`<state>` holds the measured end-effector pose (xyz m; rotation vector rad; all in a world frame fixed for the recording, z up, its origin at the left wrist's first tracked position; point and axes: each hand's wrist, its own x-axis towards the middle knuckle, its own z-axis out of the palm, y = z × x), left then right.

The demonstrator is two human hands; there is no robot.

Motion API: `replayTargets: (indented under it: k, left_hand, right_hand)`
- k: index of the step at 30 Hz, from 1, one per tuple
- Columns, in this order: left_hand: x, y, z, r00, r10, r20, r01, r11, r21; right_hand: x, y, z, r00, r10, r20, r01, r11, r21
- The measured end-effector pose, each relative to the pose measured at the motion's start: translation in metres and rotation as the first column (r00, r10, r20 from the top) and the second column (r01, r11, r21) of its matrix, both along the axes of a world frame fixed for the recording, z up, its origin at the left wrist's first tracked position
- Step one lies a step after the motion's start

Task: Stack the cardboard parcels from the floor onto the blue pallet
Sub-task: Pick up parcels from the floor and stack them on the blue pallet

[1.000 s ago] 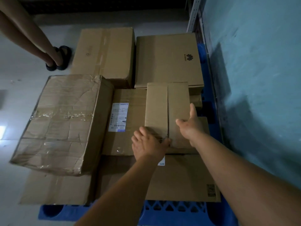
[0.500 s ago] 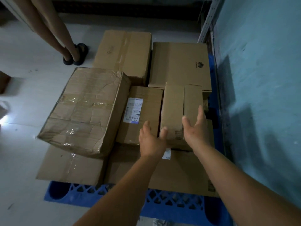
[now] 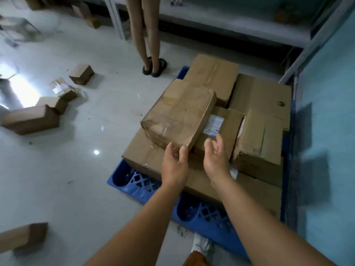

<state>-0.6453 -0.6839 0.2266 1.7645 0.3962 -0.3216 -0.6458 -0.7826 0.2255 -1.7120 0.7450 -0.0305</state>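
I see both my hands empty, fingers [image 3: 183, 152] loosely spread over the blue pallet [image 3: 132, 181]; remaining floor parcels [image 3: 30, 120] lie far left, nearer my left hand [image 3: 173, 166].

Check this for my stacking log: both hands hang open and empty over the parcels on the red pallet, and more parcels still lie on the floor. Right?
One slip: the pallet is blue, not red, as the head view shows. The left hand and right hand are open and empty over the stack, and parcels still lie on the floor.
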Motion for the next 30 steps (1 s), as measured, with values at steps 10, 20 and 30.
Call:
replayTargets:
  k: [10, 20, 30]
  left_hand:
    - [-0.045, 0.157, 0.021, 0.854, 0.519, -0.044, -0.519, 0.855, -0.002]
    - [-0.143, 0.257, 0.013, 0.44, 0.895, -0.076, -0.896, 0.443, 0.039]
    - [-0.279, 0.319, -0.018, 0.004, 0.993, -0.117, -0.995, 0.015, 0.094]
  right_hand:
    - [-0.013, 0.164, 0.029, 0.91, 0.413, 0.03, -0.414, 0.902, 0.125]
    - [-0.064, 0.299, 0.022, 0.46, 0.883, -0.091, -0.872, 0.469, 0.141]
    - [-0.182, 0.399, -0.006, 0.07, 0.983, -0.17, -0.969, 0.108, 0.221]
